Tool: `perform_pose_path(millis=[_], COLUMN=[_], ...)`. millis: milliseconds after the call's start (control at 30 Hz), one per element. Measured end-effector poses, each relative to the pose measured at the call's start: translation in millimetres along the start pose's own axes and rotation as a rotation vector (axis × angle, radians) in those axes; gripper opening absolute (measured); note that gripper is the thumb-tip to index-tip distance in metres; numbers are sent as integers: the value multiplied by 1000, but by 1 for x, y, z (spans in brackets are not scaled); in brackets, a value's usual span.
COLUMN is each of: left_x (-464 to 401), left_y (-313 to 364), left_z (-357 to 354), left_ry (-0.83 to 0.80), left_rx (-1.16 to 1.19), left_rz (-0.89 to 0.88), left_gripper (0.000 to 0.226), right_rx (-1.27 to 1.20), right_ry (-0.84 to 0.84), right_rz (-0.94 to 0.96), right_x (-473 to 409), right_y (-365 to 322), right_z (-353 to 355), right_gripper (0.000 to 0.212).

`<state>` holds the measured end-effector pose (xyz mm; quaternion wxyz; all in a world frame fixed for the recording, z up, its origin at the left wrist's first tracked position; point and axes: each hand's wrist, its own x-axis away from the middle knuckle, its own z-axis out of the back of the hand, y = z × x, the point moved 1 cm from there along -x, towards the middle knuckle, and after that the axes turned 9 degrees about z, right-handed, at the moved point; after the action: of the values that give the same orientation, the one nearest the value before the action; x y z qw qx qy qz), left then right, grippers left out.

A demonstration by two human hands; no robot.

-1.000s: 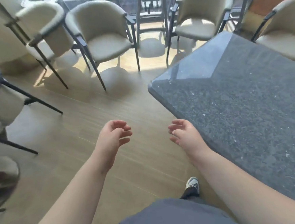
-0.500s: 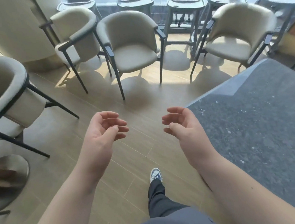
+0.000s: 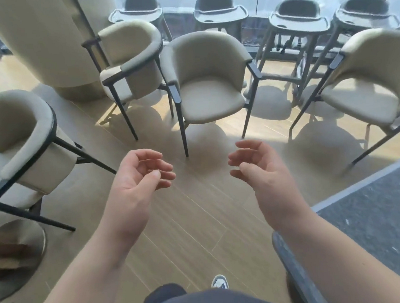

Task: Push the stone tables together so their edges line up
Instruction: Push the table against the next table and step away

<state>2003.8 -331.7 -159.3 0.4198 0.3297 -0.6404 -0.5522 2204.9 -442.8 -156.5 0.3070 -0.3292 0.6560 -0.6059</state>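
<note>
Above wooden floor (image 3: 195, 223), left hand (image 3: 134, 180), right hand (image 3: 260, 173) loosely curled, stone table (image 3: 379, 221) beside

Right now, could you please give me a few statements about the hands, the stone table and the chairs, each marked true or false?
1. Both hands hold nothing. True: left hand and right hand hang loosely curled over the floor.
2. The right hand presses the stone table. False: it is clear of it.
3. The stone table lies at the person's right. True.
4. The middle chair lies tipped over. False: it stands upright.
</note>
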Motion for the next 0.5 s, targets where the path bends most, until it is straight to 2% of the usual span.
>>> perform_pose_path(millis=[200,500], left_x=[-87,-261], left_y=[20,66], left_z=[2,22], left_ry=[-37,-225], left_rx=[34,60], left_rz=[-48,-88], left_gripper=[26,27], right_rx=[-24,12], right_ry=[24,214], right_rz=[51,126], right_x=[-70,-200], right_y=[-11,-19], right_z=[-26,-86], right_gripper=[40,37])
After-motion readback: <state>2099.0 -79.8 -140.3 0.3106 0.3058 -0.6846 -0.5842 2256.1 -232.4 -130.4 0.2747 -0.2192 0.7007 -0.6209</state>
